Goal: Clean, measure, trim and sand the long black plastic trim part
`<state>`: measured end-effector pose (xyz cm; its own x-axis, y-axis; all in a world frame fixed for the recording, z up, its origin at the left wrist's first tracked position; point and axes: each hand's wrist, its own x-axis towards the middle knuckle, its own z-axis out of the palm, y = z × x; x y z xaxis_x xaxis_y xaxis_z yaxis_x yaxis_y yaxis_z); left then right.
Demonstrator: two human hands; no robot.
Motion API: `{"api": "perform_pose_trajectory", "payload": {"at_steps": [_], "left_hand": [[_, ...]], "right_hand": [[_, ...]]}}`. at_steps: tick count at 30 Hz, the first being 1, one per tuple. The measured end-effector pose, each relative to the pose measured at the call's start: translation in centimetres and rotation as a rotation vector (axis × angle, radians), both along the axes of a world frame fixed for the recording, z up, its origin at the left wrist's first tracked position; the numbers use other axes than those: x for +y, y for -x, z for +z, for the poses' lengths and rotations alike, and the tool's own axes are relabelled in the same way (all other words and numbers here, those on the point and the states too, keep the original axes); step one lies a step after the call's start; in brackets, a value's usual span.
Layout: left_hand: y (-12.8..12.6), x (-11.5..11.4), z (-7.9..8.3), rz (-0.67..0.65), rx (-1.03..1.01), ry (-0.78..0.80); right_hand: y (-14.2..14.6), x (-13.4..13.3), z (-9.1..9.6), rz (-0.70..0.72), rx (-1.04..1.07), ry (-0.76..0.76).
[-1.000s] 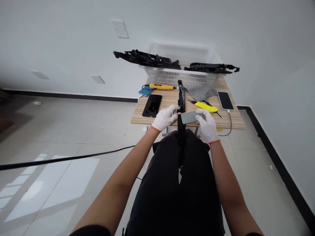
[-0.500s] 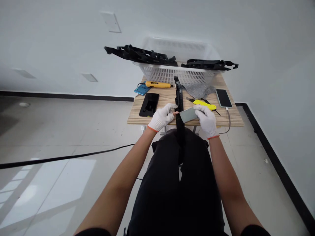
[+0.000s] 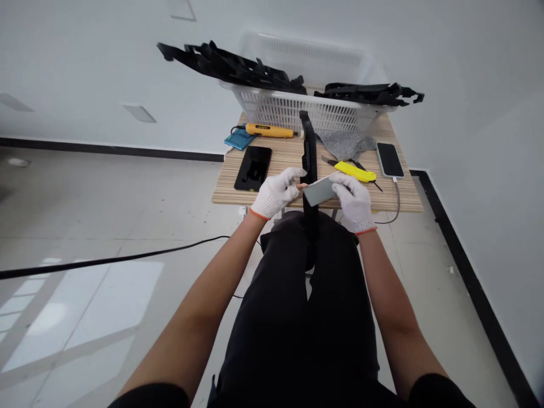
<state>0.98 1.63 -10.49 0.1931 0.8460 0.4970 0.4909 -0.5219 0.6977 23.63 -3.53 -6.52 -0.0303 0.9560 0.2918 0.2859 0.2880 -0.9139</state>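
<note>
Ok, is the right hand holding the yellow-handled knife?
No, the yellow-handled knife lies on the table, while the right hand holds a flat grey piece.

Pale front wall (image 3: 106,62) stood ahead of you, right wall (image 3: 488,192) beside you, both meeting in corner beyond table (image 3: 287,154). Flat white plates (image 3: 139,113) sat on front wall, to your left. Black baseboard (image 3: 106,148) edged both walls. Below you, glossy pale tiled floor (image 3: 187,218) showed thin joints, dark specks. Bright barred light patches (image 3: 89,311) lay lower left. Tabletop had striped wood grain.
</note>
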Motion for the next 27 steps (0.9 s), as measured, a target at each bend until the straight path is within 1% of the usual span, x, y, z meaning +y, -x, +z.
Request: {"api": "perform_pose_trajectory", "payload": {"at_steps": [2,3,4,6,7,10,11,13,14,17,20,21,24,25,27], "left_hand": [[0.0,0.0,0.0,-0.010,-0.009,0.005],[0.0,0.0,0.1,-0.016,-0.012,0.009],[0.0,0.0,0.1,-0.018,-0.011,0.009],[0.0,-0.1,0.2,-0.015,-0.004,0.009],[0.0,-0.1,0.3,-0.016,-0.004,0.012],[0.0,-0.1,0.3,-0.023,-0.009,0.027],[0.0,-0.1,0.3,-0.020,-0.005,0.026],[0.0,-0.1,0.3,-0.011,0.006,0.010],[0.0,-0.1,0.3,-0.010,0.006,0.002],[0.0,-0.1,0.3,-0.014,0.008,-0.007],[0.0,-0.1,0.3,0.001,0.026,-0.008],[0.0,-0.1,0.3,0.003,0.025,-0.008],[-0.1,-0.2,0.4,0.005,0.017,-0.011],[-0.1,-0.2,0.5,0.008,0.019,-0.013],[-0.1,-0.1,0.5,0.015,0.014,-0.013]], "right_hand": [[0.0,0.2,0.0,0.132,-0.035,0.044],[0.0,0.2,0.0,0.167,-0.053,0.051],[0.0,0.2,0.1,0.146,-0.053,0.040],[0.0,0.2,0.1,0.051,-0.022,0.013],[-0.1,0.1,0.1,0.041,-0.013,0.017],[-0.1,-0.3,-0.1,0.138,-0.061,0.040],[-0.1,-0.4,-0.2,0.118,-0.056,0.023],[-0.3,-0.7,-0.6,0.026,-0.014,-0.019],[-0.4,-0.8,-0.7,0.010,-0.003,-0.024],[-0.8,-1.0,-1.1,0.077,-0.054,0.004],[-1.0,-1.2,-1.1,-0.021,-0.038,0.002],[-0.9,-1.2,-1.1,-0.016,-0.039,0.018],[-0.5,-1.3,-0.9,0.130,-0.098,0.063],[-0.4,-1.4,-0.8,0.120,-0.096,0.052],[-0.3,-1.4,-0.7,0.020,-0.045,0.021]]}}
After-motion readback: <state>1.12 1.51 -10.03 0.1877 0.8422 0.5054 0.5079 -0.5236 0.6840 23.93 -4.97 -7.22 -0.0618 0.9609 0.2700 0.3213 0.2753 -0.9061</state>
